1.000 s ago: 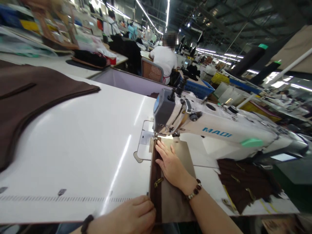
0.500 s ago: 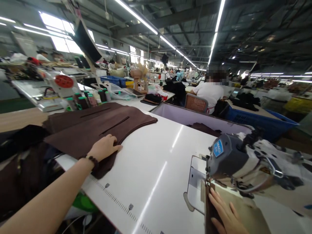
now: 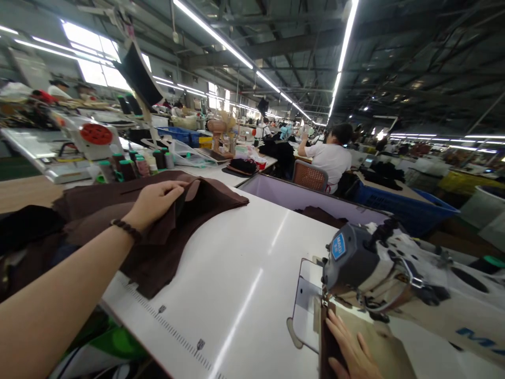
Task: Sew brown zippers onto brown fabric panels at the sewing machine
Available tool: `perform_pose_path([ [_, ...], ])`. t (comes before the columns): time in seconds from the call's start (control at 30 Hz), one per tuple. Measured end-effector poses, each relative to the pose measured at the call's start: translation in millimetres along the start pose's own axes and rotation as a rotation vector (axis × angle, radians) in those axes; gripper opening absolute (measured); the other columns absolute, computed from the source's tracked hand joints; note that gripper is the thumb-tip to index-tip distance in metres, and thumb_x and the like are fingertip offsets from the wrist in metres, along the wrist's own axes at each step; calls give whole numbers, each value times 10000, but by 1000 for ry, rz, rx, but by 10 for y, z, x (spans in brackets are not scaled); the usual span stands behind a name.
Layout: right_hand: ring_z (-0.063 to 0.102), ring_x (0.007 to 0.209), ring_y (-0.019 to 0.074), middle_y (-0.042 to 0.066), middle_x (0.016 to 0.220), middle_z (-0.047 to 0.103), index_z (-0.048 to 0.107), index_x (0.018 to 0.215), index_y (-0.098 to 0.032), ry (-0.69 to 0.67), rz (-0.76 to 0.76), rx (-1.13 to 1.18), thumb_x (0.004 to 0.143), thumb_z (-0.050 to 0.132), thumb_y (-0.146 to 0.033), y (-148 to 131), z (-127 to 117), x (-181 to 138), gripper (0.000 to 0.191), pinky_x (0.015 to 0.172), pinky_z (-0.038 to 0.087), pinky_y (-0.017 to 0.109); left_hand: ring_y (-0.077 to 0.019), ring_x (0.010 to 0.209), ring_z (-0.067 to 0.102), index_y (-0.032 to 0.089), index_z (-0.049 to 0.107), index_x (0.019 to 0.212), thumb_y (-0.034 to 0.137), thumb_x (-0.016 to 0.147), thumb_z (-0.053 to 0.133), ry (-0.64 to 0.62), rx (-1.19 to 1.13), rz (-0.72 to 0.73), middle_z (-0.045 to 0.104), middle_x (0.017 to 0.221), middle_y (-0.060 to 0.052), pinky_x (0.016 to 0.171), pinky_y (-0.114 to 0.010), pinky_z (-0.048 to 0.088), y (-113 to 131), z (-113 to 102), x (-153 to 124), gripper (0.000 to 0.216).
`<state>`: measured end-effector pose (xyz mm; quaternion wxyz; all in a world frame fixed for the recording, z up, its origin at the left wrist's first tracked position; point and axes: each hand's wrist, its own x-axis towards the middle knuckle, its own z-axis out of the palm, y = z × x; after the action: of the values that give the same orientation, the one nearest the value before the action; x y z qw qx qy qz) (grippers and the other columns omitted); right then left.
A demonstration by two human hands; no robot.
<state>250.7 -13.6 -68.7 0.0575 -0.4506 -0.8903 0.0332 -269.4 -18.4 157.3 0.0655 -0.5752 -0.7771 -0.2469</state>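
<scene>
My left hand (image 3: 154, 201) is closed on the top layer of a brown fabric piece (image 3: 205, 202) lying at the left of the white sewing table (image 3: 236, 273), and that layer is lifted and folded over. My right hand (image 3: 351, 348) lies flat with fingers spread on a tan fabric piece (image 3: 389, 342) with a dark brown strip (image 3: 326, 342), just in front of the sewing machine head (image 3: 355, 260). Both wrists carry bead bracelets.
A dark pile of fabric (image 3: 27, 226) lies at the far left. Thread cones (image 3: 130, 163) and another machine stand behind the brown fabric. A lilac bin (image 3: 300, 197) sits beyond the table. A person in white (image 3: 331, 158) sits on a chair, with a blue crate (image 3: 410, 202) to the right.
My left hand went from the table's near edge to the brown fabric at the left, pressed it flat, then gripped and lifted its top layer. My right hand stayed on the tan piece.
</scene>
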Motion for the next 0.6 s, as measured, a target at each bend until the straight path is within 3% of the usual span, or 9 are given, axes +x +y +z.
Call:
perform_pose_path([
  [0.1,377,1320,299,99,1448,348,435,1405,-192,-2,18,21,924,407,-318,-77,-76,14,497,1037,420,507,-215,1114,549,7,598,1129,349,941,240,-49,-63,135,611,1253,-73,991,-262,371,409,-66,139,530],
  [0.2,345,1336,299,108,1453,327,436,1401,-156,-32,28,19,930,394,-311,-145,-157,28,498,1060,386,511,-212,1032,611,79,675,1040,295,894,357,-202,-81,249,690,1116,-47,938,-250,422,809,93,139,411],
  [0.3,315,1352,289,107,1465,293,413,1411,-140,-69,47,50,938,368,-296,-233,-255,38,500,1076,355,518,-208,938,669,150,718,896,213,856,429,-383,-94,354,726,1011,-46,876,-252,483,1129,373,-125,298],
  [0.4,274,1375,276,102,1481,266,377,1428,-128,-82,83,100,942,338,-267,-373,-397,44,507,1101,290,545,-195,1051,645,182,723,879,238,914,439,-586,-143,525,721,1039,-44,917,-246,490,1305,625,-579,292],
  [0.47,256,1387,271,110,1486,263,368,1431,-116,-85,130,132,926,346,-234,-490,-522,46,519,1112,246,567,-233,1234,524,177,690,1057,324,922,500,-707,-165,653,628,1246,-88,1034,-334,429,1341,757,-896,276],
  [0.53,259,1392,262,120,1487,277,374,1428,-110,-86,179,170,912,359,-206,-603,-656,46,525,1123,221,571,-319,1356,339,136,527,1307,491,865,579,-808,-156,788,408,1439,-185,1096,-494,328,1338,879,-1175,570],
  [0.6,262,1397,248,124,1487,297,388,1422,-119,-82,193,214,910,373,-185,-684,-770,49,516,1136,204,564,-376,1389,199,114,343,1430,635,762,624,-873,-133,908,227,1496,-242,1093,-584,258,1329,1003,-1405,893],
])
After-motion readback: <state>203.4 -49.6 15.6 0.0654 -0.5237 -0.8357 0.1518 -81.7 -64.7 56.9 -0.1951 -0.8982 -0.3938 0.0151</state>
